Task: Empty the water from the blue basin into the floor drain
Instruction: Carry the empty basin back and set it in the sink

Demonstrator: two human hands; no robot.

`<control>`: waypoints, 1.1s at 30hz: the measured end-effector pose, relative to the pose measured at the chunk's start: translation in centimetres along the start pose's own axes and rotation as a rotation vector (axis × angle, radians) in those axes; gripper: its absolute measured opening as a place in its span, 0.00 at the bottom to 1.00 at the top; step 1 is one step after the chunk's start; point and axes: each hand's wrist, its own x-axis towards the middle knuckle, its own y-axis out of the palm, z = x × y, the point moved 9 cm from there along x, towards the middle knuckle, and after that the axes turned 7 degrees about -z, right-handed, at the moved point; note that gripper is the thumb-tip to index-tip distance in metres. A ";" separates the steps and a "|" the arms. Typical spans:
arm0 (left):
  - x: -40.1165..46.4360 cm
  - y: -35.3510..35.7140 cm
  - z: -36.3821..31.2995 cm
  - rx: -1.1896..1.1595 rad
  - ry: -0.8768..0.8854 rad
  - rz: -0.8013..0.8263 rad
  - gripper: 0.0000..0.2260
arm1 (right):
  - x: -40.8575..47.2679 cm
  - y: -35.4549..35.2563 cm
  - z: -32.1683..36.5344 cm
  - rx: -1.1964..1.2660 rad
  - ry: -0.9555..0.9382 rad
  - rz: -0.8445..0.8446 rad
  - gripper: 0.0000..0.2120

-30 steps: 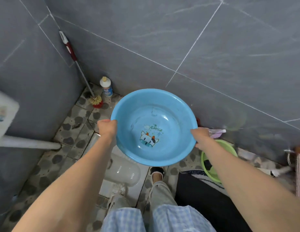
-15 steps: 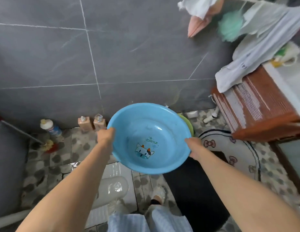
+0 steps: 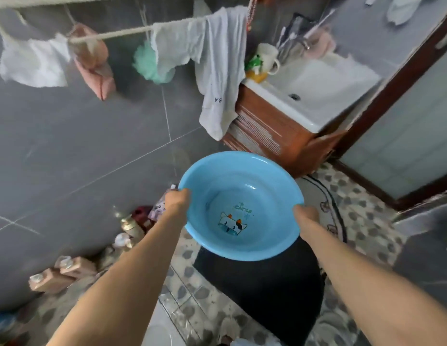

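I hold the round blue basin in the air in front of me, above the bathroom floor. A cartoon cow and the word CATTLE are printed on its bottom. Its inside looks glossy and I see no pool of water in it. My left hand grips the left rim with the thumb over the edge. My right hand grips the right rim. No floor drain shows in this view.
A black mat and a white patterned rug lie under the basin. Bottles line the grey tiled wall. A wooden vanity with a white sink stands ahead right; towels hang on a rail.
My view has swung right, away from the squat toilet and brush toward the vanity and door. The basin stays gripped by both hands and level.
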 end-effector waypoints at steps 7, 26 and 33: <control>-3.0 13.2 -7.6 0.022 0.182 -0.005 0.19 | 7.5 -7.9 2.3 0.245 0.063 -0.196 0.18; 0.6 33.2 -32.6 0.032 0.464 0.171 0.19 | 20.2 -13.8 19.8 0.429 -0.006 -0.376 0.12; 3.4 39.0 -36.5 0.080 0.426 0.271 0.15 | 23.5 -12.3 24.4 0.434 0.110 -0.382 0.20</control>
